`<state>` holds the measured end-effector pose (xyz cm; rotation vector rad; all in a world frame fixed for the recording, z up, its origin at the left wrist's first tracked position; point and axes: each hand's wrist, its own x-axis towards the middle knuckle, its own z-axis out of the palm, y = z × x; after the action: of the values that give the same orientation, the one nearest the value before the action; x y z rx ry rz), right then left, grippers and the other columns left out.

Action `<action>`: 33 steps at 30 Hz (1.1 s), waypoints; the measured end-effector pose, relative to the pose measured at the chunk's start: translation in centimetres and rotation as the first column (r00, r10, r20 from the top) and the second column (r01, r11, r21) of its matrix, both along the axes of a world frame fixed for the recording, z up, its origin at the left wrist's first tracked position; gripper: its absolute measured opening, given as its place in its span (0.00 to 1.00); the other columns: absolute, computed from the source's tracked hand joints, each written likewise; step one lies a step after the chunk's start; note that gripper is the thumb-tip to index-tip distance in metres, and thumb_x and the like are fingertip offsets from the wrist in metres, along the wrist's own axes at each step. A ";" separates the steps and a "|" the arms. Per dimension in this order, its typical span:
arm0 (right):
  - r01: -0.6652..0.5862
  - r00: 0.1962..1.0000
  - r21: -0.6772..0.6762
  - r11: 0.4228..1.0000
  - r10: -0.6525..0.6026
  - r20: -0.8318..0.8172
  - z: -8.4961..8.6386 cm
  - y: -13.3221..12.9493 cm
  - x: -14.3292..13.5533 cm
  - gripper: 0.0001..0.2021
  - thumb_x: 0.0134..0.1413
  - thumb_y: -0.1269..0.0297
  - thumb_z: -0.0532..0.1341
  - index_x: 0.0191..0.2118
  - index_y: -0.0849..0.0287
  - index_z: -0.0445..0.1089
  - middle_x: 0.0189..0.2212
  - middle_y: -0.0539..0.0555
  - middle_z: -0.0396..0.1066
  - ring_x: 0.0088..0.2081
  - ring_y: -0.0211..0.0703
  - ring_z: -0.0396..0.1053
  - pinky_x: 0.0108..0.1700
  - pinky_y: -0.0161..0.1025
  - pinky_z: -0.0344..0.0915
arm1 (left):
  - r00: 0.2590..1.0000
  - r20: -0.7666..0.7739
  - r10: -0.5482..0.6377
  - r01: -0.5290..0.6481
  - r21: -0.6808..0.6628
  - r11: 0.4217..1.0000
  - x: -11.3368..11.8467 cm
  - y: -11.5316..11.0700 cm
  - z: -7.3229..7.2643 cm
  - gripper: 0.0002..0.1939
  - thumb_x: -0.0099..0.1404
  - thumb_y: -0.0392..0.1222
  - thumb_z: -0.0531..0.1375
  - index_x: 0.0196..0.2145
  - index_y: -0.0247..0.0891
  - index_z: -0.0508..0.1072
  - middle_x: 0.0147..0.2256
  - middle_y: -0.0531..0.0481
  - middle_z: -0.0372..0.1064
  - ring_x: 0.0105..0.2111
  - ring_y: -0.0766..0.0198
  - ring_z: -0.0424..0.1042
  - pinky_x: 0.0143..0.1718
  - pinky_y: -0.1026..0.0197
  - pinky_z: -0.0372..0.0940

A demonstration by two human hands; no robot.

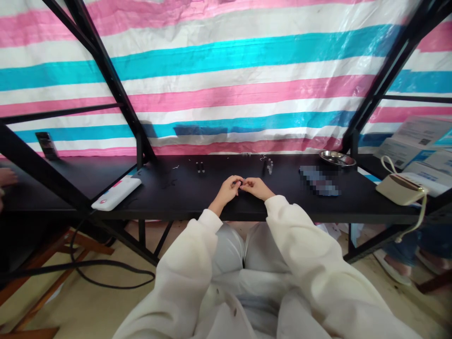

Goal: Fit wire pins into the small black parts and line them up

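My left hand (229,189) and my right hand (257,187) meet above the black table (176,195), near its front edge. Fingers of both are pinched together around something tiny and dark, mostly hidden by the fingertips. Beyond my left hand stand two small black-and-clear cylinders (200,167), side by side. Past my right hand are a short black cylinder (264,167) and several small clear pieces (270,166). White scraps (245,154) lie along the far edge, too small to make out.
A metal dish (337,160) and a blurred-out flat object (319,181) lie on the right. At the left is a white rounded case (116,194). Black frame posts flank the table. Farther right are a beige purse (400,189) and another person's feet; someone's hand (7,177) shows far left.
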<state>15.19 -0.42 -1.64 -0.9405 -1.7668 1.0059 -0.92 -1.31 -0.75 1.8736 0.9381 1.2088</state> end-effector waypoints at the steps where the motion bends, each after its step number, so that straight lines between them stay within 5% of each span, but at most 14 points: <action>1: -0.004 1.000 0.015 1.000 0.004 0.012 0.0 0.1 0.0 0.16 0.39 0.51 0.65 0.25 0.60 0.67 0.18 0.45 0.64 0.21 0.33 0.59 0.27 0.34 0.57 | 1.000 0.000 0.004 -0.004 -0.003 1.000 0.0 0.0 0.0 0.08 0.62 0.38 0.52 0.36 0.35 0.69 0.33 0.51 0.66 0.16 0.77 0.61 0.20 0.69 0.59; 4: 0.003 0.999 0.043 0.999 -0.005 0.044 0.1 0.7 0.3 0.15 0.41 0.52 0.63 0.25 0.60 0.66 0.18 0.46 0.64 0.21 0.34 0.60 0.27 0.34 0.58 | 1.000 0.024 0.008 -0.008 -0.025 1.000 0.0 0.0 0.0 0.10 0.62 0.38 0.53 0.40 0.37 0.67 0.32 0.53 0.64 0.16 0.78 0.61 0.20 0.69 0.58; 7: 0.152 0.982 0.097 0.984 -0.161 0.098 0.4 2.0 1.3 0.14 0.42 0.53 0.62 0.25 0.60 0.67 0.18 0.48 0.65 0.22 0.36 0.62 0.28 0.35 0.59 | 0.997 0.065 0.038 -0.034 -0.057 0.998 0.0 0.2 -0.2 0.13 0.61 0.39 0.54 0.45 0.38 0.64 0.31 0.54 0.64 0.15 0.77 0.60 0.19 0.69 0.58; 11: 0.512 0.826 0.185 0.839 -0.540 0.163 0.8 3.5 3.5 0.10 0.44 0.58 0.61 0.26 0.61 0.69 0.20 0.52 0.69 0.25 0.39 0.65 0.31 0.37 0.62 | 0.997 0.040 0.061 -0.058 -0.076 0.995 0.0 0.2 -0.4 0.13 0.59 0.40 0.56 0.43 0.37 0.64 0.29 0.55 0.64 0.16 0.77 0.61 0.19 0.70 0.59; 15: 0.674 0.646 0.210 0.708 -0.703 0.297 0.8 3.4 4.9 0.08 0.47 0.62 0.59 0.30 0.60 0.72 0.28 0.56 0.73 0.33 0.43 0.69 0.37 0.37 0.62 | 0.998 0.030 0.047 -0.044 -0.093 0.995 0.1 0.1 -0.3 0.11 0.58 0.40 0.57 0.40 0.36 0.65 0.27 0.56 0.65 0.16 0.76 0.61 0.19 0.69 0.59; 19: 0.721 0.554 0.211 0.660 -0.732 0.396 0.5 3.0 5.2 0.09 0.50 0.61 0.58 0.33 0.58 0.73 0.32 0.57 0.75 0.37 0.46 0.70 0.38 0.37 0.63 | 0.999 0.020 0.046 -0.044 -0.107 0.993 0.1 0.1 -0.3 0.10 0.57 0.39 0.57 0.39 0.36 0.66 0.26 0.55 0.65 0.15 0.76 0.60 0.18 0.70 0.58; 33: 0.704 0.492 0.231 0.671 -0.696 0.523 0.3 3.2 5.2 0.09 0.51 0.63 0.59 0.35 0.59 0.75 0.33 0.60 0.74 0.38 0.47 0.71 0.39 0.38 0.63 | 0.999 0.006 0.048 -0.047 -0.113 0.992 0.2 -0.1 -0.1 0.09 0.57 0.39 0.58 0.37 0.35 0.67 0.24 0.55 0.66 0.15 0.75 0.61 0.18 0.70 0.58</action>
<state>20.39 2.82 -1.29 -1.9359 -1.5414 0.1679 -0.74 -1.42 -0.82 1.7648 1.0306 1.1663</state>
